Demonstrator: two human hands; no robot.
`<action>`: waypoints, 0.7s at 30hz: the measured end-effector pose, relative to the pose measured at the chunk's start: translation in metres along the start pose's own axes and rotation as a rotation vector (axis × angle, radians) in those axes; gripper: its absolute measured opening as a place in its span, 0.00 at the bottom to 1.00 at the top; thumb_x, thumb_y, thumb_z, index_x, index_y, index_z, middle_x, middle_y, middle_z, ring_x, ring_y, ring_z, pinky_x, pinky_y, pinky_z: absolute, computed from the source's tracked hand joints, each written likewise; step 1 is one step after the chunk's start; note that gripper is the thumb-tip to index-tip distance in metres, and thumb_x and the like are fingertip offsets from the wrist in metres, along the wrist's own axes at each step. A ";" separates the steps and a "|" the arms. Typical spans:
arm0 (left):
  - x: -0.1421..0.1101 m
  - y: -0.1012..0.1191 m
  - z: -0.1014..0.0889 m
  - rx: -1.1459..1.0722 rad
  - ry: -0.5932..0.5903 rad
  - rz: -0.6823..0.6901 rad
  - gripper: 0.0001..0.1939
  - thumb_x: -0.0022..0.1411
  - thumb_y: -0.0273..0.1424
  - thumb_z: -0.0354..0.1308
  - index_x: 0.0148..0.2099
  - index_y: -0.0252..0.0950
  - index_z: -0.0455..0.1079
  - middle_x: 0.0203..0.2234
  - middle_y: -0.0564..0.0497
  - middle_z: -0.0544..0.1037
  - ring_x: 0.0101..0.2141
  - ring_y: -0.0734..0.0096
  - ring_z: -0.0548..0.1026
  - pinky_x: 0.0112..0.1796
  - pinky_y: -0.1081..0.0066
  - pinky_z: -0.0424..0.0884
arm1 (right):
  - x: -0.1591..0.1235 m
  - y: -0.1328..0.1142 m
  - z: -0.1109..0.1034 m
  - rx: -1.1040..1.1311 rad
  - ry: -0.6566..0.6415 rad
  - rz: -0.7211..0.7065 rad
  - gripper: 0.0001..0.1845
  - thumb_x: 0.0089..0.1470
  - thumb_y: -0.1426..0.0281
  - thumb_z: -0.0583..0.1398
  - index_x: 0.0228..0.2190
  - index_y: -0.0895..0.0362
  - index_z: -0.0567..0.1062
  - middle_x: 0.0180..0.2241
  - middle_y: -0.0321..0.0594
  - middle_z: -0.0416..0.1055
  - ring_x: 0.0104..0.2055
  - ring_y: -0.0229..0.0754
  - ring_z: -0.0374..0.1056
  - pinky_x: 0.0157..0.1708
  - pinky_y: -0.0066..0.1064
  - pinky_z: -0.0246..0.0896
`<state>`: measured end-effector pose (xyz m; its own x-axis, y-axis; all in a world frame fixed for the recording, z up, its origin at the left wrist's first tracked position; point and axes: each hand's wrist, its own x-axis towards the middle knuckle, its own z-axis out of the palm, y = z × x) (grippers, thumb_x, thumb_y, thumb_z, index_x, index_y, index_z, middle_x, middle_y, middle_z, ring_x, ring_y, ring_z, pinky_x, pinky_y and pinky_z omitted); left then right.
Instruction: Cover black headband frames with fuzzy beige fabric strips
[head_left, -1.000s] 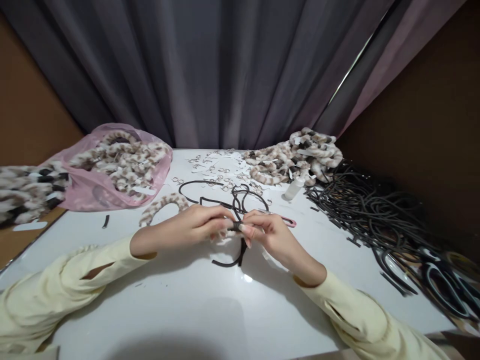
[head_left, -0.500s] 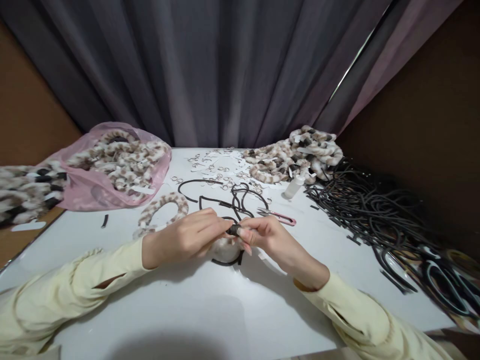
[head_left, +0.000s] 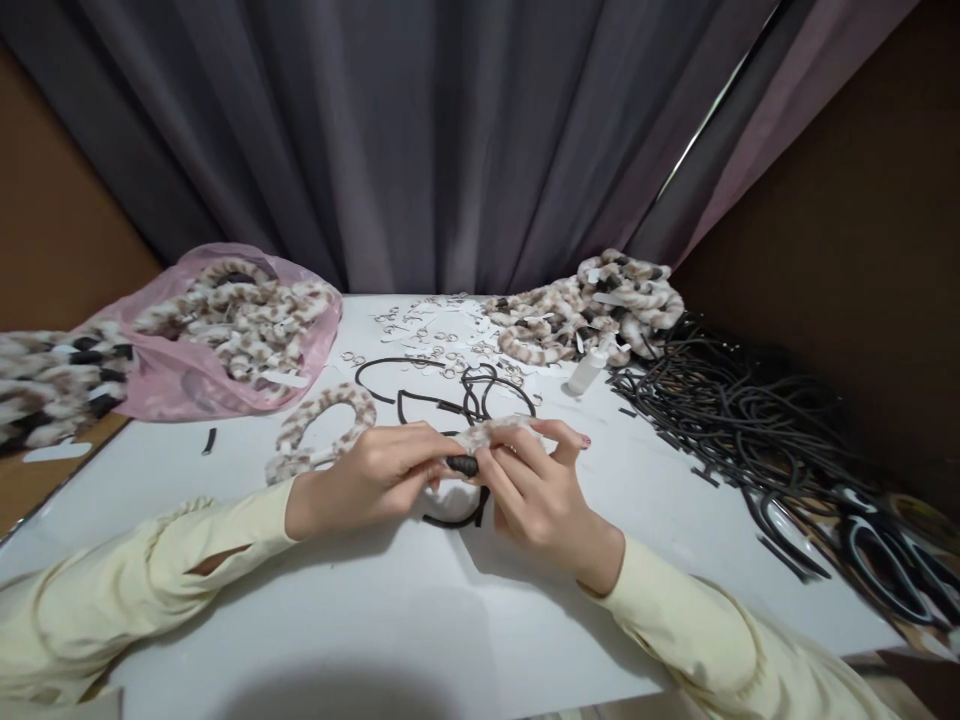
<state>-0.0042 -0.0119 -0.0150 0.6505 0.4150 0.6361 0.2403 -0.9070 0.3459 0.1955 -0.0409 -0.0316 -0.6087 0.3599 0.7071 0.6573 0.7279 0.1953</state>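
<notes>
Both hands were occupied. Left hand (head_left: 367,470) had thumb and fingers pinched on the left end of a black wrapped band (head_left: 463,465); right hand (head_left: 544,500) gripped its other end, index and middle fingers bent over, little finger lifted. So the band sat between the two sets of fingertips, above the table (head_left: 375,620). Pale fluff (head_left: 491,432) stuck out beyond the right fingers; from where I stood, couldn't tell if it was joined to the band. Spotted furry loop (head_left: 289,430) lay just beyond the left wrist. Loose black cords (head_left: 471,405) lay directly past both hands, clear bottle (head_left: 586,373) farther out past the right. Big black cord heap (head_left: 735,420): right of the right hand, well apart.
</notes>
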 end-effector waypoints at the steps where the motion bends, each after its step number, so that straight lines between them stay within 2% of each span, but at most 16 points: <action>1: 0.000 0.000 -0.001 -0.013 -0.013 -0.021 0.14 0.60 0.19 0.47 0.45 0.31 0.70 0.28 0.45 0.79 0.30 0.72 0.76 0.32 0.75 0.72 | -0.002 0.001 0.000 -0.034 0.011 -0.036 0.13 0.55 0.81 0.47 0.34 0.61 0.71 0.25 0.44 0.71 0.40 0.47 0.65 0.42 0.44 0.47; 4: 0.003 0.001 -0.004 -0.060 -0.050 -0.104 0.14 0.61 0.21 0.48 0.44 0.32 0.72 0.28 0.46 0.79 0.28 0.73 0.76 0.31 0.77 0.72 | -0.005 0.003 0.001 -0.024 0.015 -0.044 0.13 0.55 0.80 0.49 0.39 0.60 0.70 0.28 0.44 0.73 0.43 0.49 0.67 0.43 0.43 0.45; 8: 0.010 -0.001 -0.010 -0.168 -0.113 -0.284 0.13 0.61 0.26 0.50 0.45 0.34 0.73 0.20 0.52 0.78 0.21 0.77 0.74 0.27 0.79 0.70 | -0.002 0.006 -0.002 0.050 -0.027 0.084 0.14 0.57 0.79 0.50 0.44 0.59 0.67 0.29 0.41 0.73 0.43 0.48 0.68 0.45 0.42 0.43; 10: 0.015 0.000 -0.015 -0.227 -0.181 -0.399 0.14 0.61 0.27 0.51 0.47 0.34 0.72 0.17 0.55 0.77 0.20 0.77 0.73 0.26 0.80 0.68 | 0.002 0.008 -0.005 0.052 -0.023 0.125 0.14 0.58 0.79 0.49 0.44 0.57 0.66 0.31 0.40 0.74 0.43 0.46 0.67 0.46 0.42 0.42; 14: 0.022 0.002 -0.021 -0.270 -0.336 -0.561 0.15 0.62 0.32 0.52 0.48 0.36 0.72 0.20 0.56 0.77 0.21 0.78 0.72 0.27 0.81 0.66 | 0.007 0.009 -0.008 0.097 -0.011 0.166 0.11 0.58 0.80 0.48 0.39 0.57 0.67 0.28 0.38 0.74 0.40 0.42 0.67 0.45 0.41 0.42; 16: 0.024 0.003 -0.023 -0.273 -0.381 -0.571 0.14 0.64 0.35 0.50 0.46 0.36 0.73 0.21 0.56 0.77 0.22 0.78 0.72 0.28 0.81 0.66 | 0.008 0.008 -0.008 0.137 -0.024 0.174 0.09 0.58 0.80 0.49 0.37 0.58 0.67 0.27 0.37 0.73 0.38 0.42 0.66 0.45 0.41 0.42; 21: 0.026 0.003 -0.024 -0.207 -0.459 -0.476 0.21 0.67 0.36 0.43 0.29 0.33 0.71 0.20 0.54 0.74 0.23 0.78 0.72 0.30 0.80 0.64 | 0.006 0.007 -0.008 0.333 -0.047 0.261 0.05 0.57 0.76 0.52 0.35 0.59 0.67 0.28 0.39 0.71 0.36 0.41 0.65 0.44 0.40 0.44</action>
<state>-0.0039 -0.0021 0.0198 0.7585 0.6503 0.0416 0.4624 -0.5822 0.6688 0.1995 -0.0383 -0.0204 -0.4659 0.5778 0.6702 0.6170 0.7550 -0.2220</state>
